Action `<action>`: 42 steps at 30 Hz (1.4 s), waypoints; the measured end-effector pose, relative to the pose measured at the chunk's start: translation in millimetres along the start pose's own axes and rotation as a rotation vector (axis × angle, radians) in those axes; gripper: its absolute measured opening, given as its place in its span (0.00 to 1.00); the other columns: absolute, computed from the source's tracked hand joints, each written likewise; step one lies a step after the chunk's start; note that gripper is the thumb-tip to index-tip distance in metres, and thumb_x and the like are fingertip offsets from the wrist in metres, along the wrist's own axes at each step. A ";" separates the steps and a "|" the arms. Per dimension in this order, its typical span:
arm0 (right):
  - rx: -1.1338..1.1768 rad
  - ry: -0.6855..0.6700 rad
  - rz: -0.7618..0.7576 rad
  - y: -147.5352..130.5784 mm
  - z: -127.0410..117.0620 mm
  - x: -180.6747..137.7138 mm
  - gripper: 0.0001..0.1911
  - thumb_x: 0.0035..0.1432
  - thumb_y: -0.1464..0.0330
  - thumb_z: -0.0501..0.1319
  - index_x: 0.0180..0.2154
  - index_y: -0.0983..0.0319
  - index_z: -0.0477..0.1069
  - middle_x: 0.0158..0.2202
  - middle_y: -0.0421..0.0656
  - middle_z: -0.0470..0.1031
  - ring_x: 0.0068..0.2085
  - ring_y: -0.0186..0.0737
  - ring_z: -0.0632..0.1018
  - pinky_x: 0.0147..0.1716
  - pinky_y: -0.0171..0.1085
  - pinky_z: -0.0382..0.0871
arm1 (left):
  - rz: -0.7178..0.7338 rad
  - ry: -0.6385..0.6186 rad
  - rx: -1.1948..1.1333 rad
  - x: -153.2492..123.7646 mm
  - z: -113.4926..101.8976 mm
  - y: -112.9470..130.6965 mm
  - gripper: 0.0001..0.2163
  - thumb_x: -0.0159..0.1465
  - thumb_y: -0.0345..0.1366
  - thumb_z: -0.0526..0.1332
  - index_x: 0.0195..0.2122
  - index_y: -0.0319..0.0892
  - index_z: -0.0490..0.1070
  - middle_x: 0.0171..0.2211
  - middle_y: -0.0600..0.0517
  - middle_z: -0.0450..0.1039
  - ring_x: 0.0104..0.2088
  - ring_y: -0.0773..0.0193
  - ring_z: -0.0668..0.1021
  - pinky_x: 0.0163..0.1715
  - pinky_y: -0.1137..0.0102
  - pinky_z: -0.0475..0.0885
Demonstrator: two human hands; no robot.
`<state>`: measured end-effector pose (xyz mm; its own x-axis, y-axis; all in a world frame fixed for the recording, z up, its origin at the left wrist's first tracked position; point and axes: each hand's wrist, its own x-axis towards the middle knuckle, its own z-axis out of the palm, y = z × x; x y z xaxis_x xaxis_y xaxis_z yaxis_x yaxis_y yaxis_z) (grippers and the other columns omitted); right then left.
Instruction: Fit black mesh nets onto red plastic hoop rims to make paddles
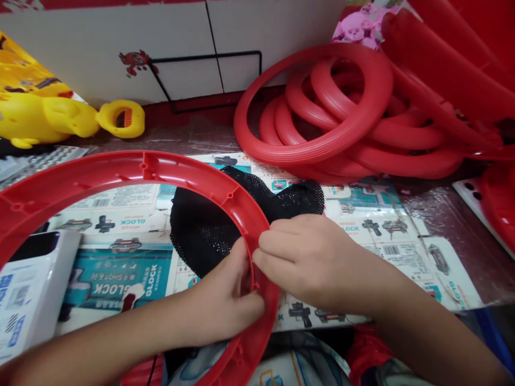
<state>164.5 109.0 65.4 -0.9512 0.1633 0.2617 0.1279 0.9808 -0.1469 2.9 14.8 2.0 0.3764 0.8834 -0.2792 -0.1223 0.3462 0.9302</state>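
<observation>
Both hands, left hand and right hand, are pinched shut on the red ring, maybe catching the black mesh too. Piled red hoops sit behind, with a yellow toy far left.

The hoop is solid red, as are the stacked rings. The mesh net is black with a fine dotted weave. The toy is bright yellow. The flattened cartons are white and teal with black pistol prints and barcodes.
</observation>
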 end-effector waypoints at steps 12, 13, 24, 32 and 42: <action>0.239 -0.172 0.107 6.2 -4.6 4.3 0.10 0.62 0.75 0.55 0.30 0.65 0.72 0.29 0.40 0.68 0.30 0.34 0.66 0.28 0.34 0.57 | -0.088 -0.108 0.014 -1.4 1.7 3.8 0.24 0.55 0.22 0.55 0.52 0.44 0.54 0.43 0.53 0.67 0.41 0.62 0.74 0.36 0.69 0.71; 0.246 -0.176 0.088 6.1 -4.4 3.9 0.11 0.63 0.75 0.54 0.30 0.65 0.72 0.29 0.40 0.68 0.30 0.33 0.66 0.28 0.34 0.57 | -0.079 -0.107 0.012 -1.7 1.1 2.7 0.24 0.55 0.22 0.55 0.52 0.44 0.54 0.42 0.53 0.67 0.41 0.62 0.74 0.36 0.69 0.71; 0.280 -0.168 0.158 -0.5 -2.6 4.8 0.11 0.59 0.74 0.57 0.25 0.65 0.71 0.25 0.39 0.65 0.28 0.34 0.63 0.27 0.36 0.55 | -0.031 -0.148 0.032 -2.5 -1.7 0.3 0.23 0.54 0.22 0.55 0.51 0.45 0.56 0.45 0.52 0.65 0.47 0.61 0.72 0.42 0.67 0.70; 0.381 -0.358 0.285 0.5 -9.5 14.6 0.10 0.57 0.78 0.57 0.27 0.67 0.75 0.26 0.40 0.69 0.30 0.34 0.69 0.29 0.34 0.60 | -0.158 -0.134 0.055 -6.4 -2.2 2.0 0.22 0.54 0.24 0.56 0.50 0.45 0.56 0.40 0.55 0.64 0.35 0.68 0.69 0.30 0.74 0.68; 0.274 -0.269 0.096 11.0 -7.0 5.2 0.11 0.61 0.75 0.57 0.29 0.66 0.75 0.29 0.39 0.70 0.30 0.32 0.66 0.27 0.34 0.57 | -0.153 -0.138 0.000 -3.3 -2.3 5.9 0.26 0.55 0.22 0.56 0.54 0.47 0.54 0.45 0.54 0.65 0.43 0.65 0.72 0.37 0.72 0.70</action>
<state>162.9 121.4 71.9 -0.9828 0.1835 -0.0199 0.1750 0.8920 -0.4169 -1.2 14.6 7.8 0.5131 0.7685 -0.3822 -0.0539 0.4732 0.8793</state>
